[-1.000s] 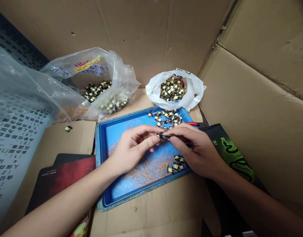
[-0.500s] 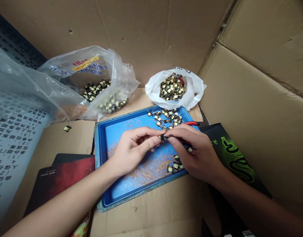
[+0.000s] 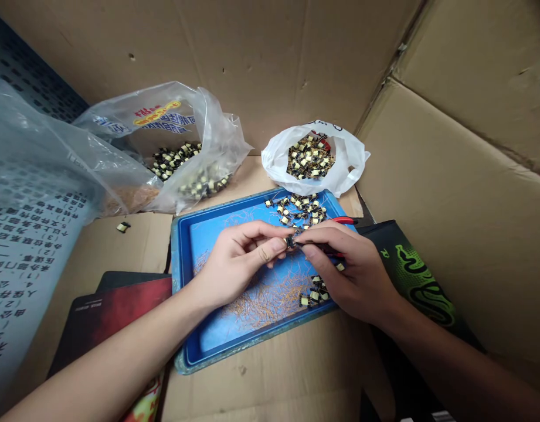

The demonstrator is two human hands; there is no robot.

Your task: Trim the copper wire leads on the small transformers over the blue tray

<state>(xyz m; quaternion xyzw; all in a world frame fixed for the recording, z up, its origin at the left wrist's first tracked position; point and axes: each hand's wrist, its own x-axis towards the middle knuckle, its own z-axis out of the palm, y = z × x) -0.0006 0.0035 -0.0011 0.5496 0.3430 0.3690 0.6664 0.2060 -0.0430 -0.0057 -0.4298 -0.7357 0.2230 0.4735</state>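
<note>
Viewed from the wearer's own head, facing forward and steeply down past both forearms [image 3: 118, 349] toward left grip [image 3: 237, 264] and right grip [image 3: 353, 275], close at mid-frame above a blue plastic tray [image 3: 212, 340]. Framed wide, reaching to a white plastic bag [image 3: 276, 155] and cardboard wall [image 3: 261, 53] farther off.

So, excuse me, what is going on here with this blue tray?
Over the blue tray, a person's left hand holds a small dark part. The right hand grips a red-handled tool, its working end seemingly at that part. Thin copper-coloured wire pieces lie scattered in the tray, with black-and-yellow parts in two groups. More such parts sit in the white bag and the clear bag behind.
</note>
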